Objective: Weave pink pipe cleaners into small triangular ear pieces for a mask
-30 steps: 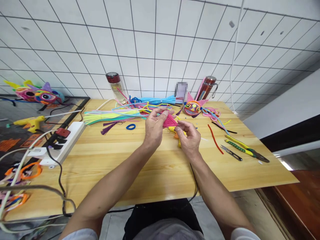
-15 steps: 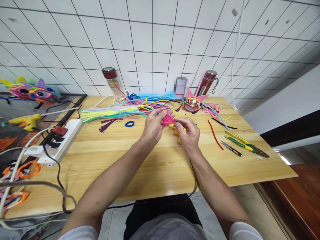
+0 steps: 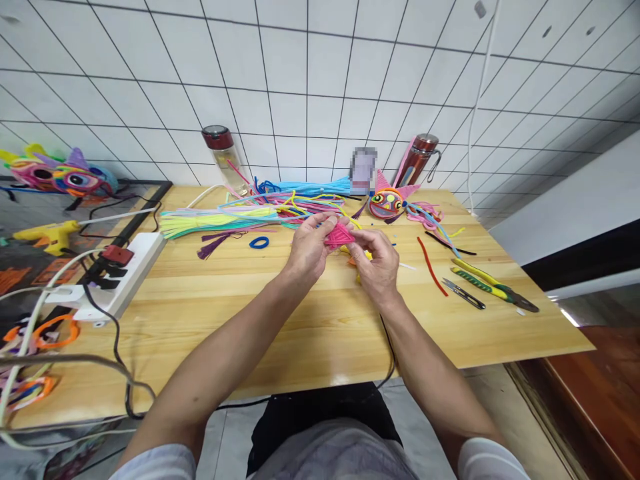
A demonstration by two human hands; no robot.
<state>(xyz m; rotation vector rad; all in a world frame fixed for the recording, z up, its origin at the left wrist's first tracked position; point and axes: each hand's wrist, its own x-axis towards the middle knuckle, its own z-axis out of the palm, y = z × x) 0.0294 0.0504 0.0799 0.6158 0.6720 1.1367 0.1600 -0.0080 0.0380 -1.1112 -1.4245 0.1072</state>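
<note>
Between my two hands, above the wooden table, is a small bright pink triangle (image 3: 340, 235) built of ridged, folded strands that look like pipe cleaner. My left hand (image 3: 309, 248) pinches its left side with thumb and fingers. On the right edge, my right hand (image 3: 374, 261) closes thumb and fingertips on the same piece. A yellow-and-orange object (image 3: 356, 256) lies beneath, mostly hidden by my right hand. Behind the hands spreads a pile of coloured pipe cleaners (image 3: 220, 223). A blue ring (image 3: 259, 243) rests left of my left hand.
Pliers (image 3: 495, 287), thread snips (image 3: 465, 293) and a red pipe cleaner (image 3: 433, 267) lie on the right. Two bottles (image 3: 223, 155) and a decorated face figure (image 3: 387, 204) stand at the back. At left are a power strip (image 3: 135, 277), cables and a yellow glue gun (image 3: 47, 235).
The pink triangle has turned, so more of its ridged face shows. My fingers have shifted slightly around it, both hands still holding on. The camera view has tilted a little.
</note>
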